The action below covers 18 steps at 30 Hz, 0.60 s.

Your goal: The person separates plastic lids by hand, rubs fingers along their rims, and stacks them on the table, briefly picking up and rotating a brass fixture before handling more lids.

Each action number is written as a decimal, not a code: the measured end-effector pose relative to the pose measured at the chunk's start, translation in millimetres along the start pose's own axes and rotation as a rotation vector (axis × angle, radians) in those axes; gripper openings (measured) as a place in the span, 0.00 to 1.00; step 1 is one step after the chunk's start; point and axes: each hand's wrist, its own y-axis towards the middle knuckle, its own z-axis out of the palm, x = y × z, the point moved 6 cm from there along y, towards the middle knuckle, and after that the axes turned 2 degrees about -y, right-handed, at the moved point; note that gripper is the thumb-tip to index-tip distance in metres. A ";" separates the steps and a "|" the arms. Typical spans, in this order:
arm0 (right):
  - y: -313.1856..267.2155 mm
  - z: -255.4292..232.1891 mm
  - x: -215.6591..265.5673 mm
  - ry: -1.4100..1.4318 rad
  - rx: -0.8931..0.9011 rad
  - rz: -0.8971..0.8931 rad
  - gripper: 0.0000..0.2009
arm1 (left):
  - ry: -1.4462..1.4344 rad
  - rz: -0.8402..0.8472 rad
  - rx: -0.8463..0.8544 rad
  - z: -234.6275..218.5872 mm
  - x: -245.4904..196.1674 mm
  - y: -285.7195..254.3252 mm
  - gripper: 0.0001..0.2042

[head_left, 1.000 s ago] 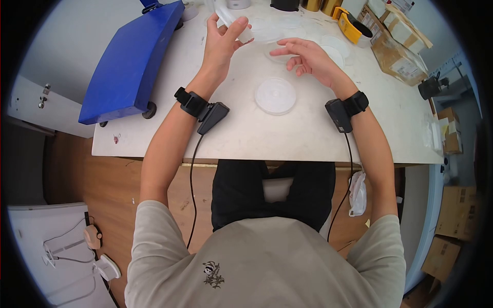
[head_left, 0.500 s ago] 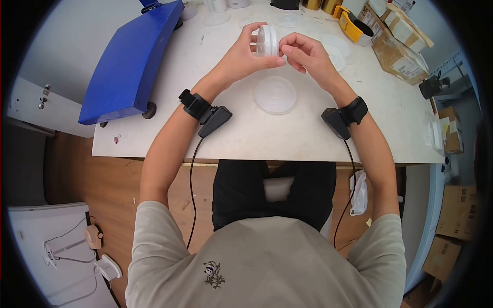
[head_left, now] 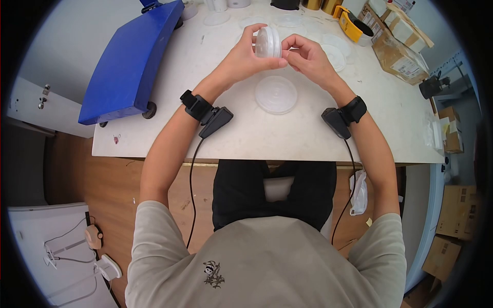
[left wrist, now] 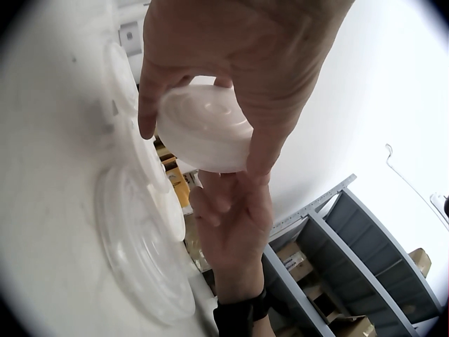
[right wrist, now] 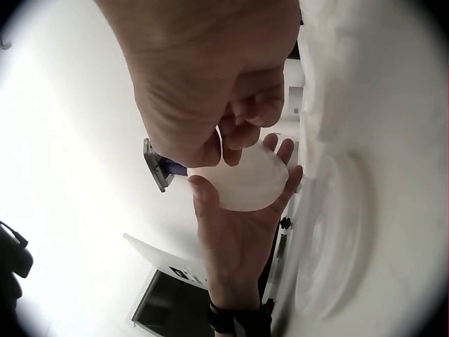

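Note:
My left hand [head_left: 241,59] holds a short stack of round translucent plastic lids [head_left: 267,43] on edge above the table, thumb low on the rim and fingers round the far side. In the left wrist view the stack [left wrist: 200,130] shows a ringed face and a thick rim. My right hand [head_left: 313,60] has its fingers curled, with thumb and forefinger pinching at the right-hand edge of the stack. Those fingertips overlap the stack [right wrist: 249,182] in the right wrist view. Nearer the body, another round plastic lid [head_left: 276,95] lies flat on the table.
More round lids [head_left: 334,56] lie beyond the right hand. A blue platform on wheels [head_left: 131,61] stands at the left. At the back right are a yellow-and-black tool [head_left: 353,26] and taped cardboard boxes [head_left: 400,56]. The table's front edge [head_left: 287,160] runs before the lap.
My left hand has brought the stack nearer and rightward, turning its face sideways. My right hand, apart with loose fingers before, has closed in and now pinches at the stack's edge.

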 end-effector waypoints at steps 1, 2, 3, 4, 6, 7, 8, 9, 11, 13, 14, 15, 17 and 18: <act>-0.2 0.1 1.0 0.020 0.008 0.005 0.05 | 0.018 0.003 -0.005 0.0 -0.4 -0.1 0.51; -0.6 0.1 2.4 0.019 0.008 0.004 0.05 | 0.037 0.004 -0.011 -0.4 -0.6 -0.2 0.51; -1.1 0.7 4.2 0.026 0.011 -0.004 0.05 | 0.037 0.004 -0.013 -0.7 -0.6 0.0 0.51; -1.2 1.5 5.5 0.033 0.014 -0.011 0.05 | 0.026 0.017 -0.014 -1.0 -1.1 0.4 0.53; -0.1 3.0 2.1 0.011 0.025 -0.010 0.05 | 0.015 0.029 -0.014 -1.1 -0.6 0.2 0.54; -0.4 4.0 1.5 -0.013 0.034 -0.009 0.05 | 0.033 0.025 -0.006 -0.1 0.1 -0.3 0.53; -1.2 3.8 1.4 -0.012 0.032 -0.008 0.05 | 0.052 0.022 0.004 0.8 0.5 -0.5 0.51; -1.4 4.0 1.4 0.003 0.039 -0.001 0.06 | 0.053 0.023 0.005 1.0 0.4 -0.6 0.51; -0.5 3.9 2.2 0.018 0.046 0.004 0.06 | -0.034 -0.047 0.052 3.3 2.3 -1.4 0.51; -0.7 3.7 1.6 0.054 0.050 -0.001 0.06 | -0.054 -0.067 0.067 3.2 2.1 -1.9 0.50; -0.9 3.1 0.3 0.054 0.050 -0.001 0.06 | -0.074 -0.087 0.083 3.9 2.7 -2.4 0.49; -0.4 2.9 -0.7 0.059 0.058 -0.014 0.07 | -0.075 -0.088 0.083 3.3 2.2 -2.3 0.49; 0.3 2.8 -2.3 0.068 0.066 -0.025 0.07 | -0.125 -0.135 0.083 2.7 4.0 -3.4 0.47; 0.0 2.7 -3.5 0.053 0.078 -0.022 0.08 | -0.124 -0.137 0.085 3.3 5.5 -3.7 0.47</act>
